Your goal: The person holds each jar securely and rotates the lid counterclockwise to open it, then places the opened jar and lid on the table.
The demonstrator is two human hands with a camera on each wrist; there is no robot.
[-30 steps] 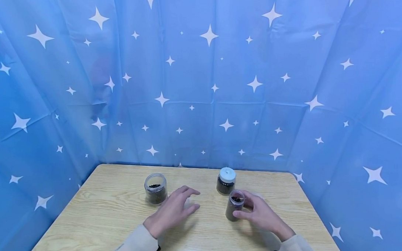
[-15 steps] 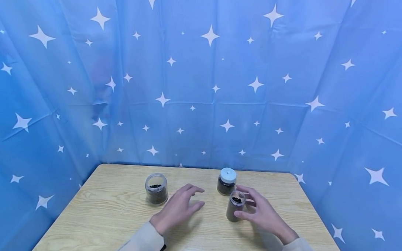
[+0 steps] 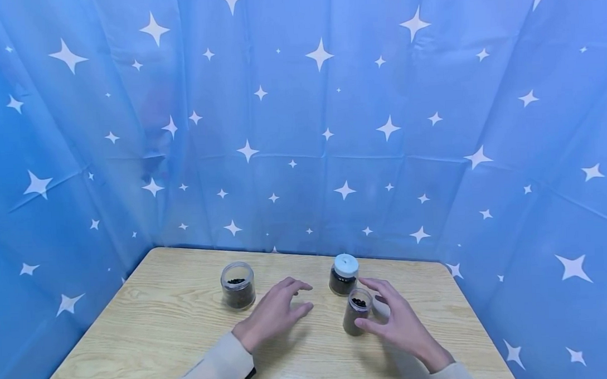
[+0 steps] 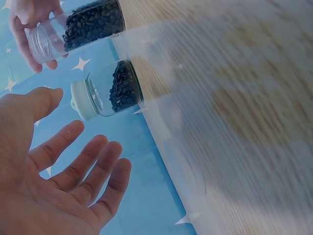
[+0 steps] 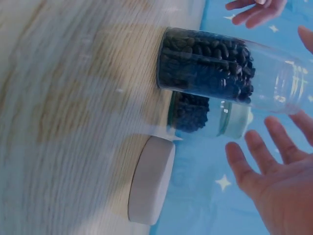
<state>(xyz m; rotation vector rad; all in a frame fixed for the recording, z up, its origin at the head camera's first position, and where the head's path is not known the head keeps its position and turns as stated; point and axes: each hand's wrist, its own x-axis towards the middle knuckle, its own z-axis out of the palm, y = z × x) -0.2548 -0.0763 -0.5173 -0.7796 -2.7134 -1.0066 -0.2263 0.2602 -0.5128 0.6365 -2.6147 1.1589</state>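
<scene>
A tall clear jar (image 3: 356,316), part filled with dark beans, stands upright and uncapped on the table. My right hand (image 3: 399,324) is spread at its right side, thumb by the near side and fingers straightened behind; whether a fingertip still touches the rim I cannot tell. Just behind stands a shorter bean jar (image 3: 343,282) with a pale blue-white lid. My left hand (image 3: 274,313) hovers above the table with fingers spread, holding nothing, between this pair and a wide uncapped jar (image 3: 238,292) of dark beans. A loose white lid (image 5: 151,181) lies beside the tall jar in the right wrist view.
The wooden table (image 3: 137,329) carries the jars near its middle and back. A blue curtain (image 3: 291,128) with white stars hangs right behind its far edge and at both sides.
My right hand's fingers have opened away from the tall jar, which stays in place. The left hand has drifted slightly right. The head view has shifted a little.
</scene>
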